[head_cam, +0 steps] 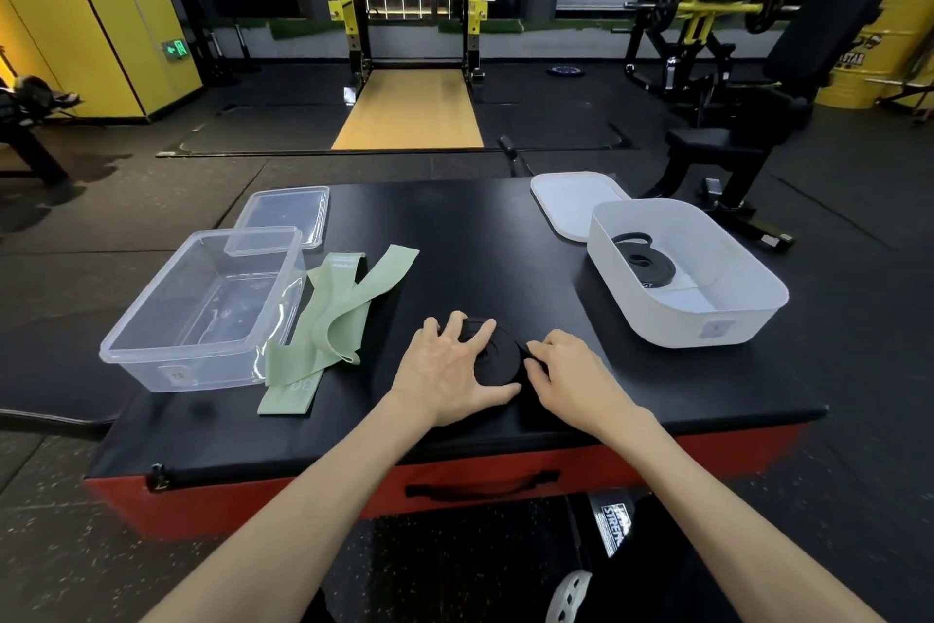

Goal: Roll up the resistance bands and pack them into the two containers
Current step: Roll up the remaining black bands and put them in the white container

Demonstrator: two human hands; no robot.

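1. Nearest to me, my left hand (445, 370) lies spread and flat on top of the black band (498, 357), fingers straight and thumb against its near edge. My right hand (566, 370) sits at the band's right edge with its fingers curled, and it seems to pinch the loose tail there.
2. The black band is a flat coil, nearly wound by the look of it, lying on the padded box (480, 243) between my two hands.
3. To finish the roll well, I would press down with the left palm so the turns cannot spring apart. The right hand should feed the tail round under even pull, its edges level with the coil. Only with the end laid tight would I take the whole coil by its rim to lift it.
4. Right of the band and farther from me stands the white container (682, 324), with one rolled band (647, 263) already inside. I judge this coil belongs beside it.
5. Left of the band, the green bands (338, 319) lie loose and unrolled, touching the clear container (151, 354).
6. Beyond each container lies its lid: the clear lid (283, 213) and the white lid (566, 203).
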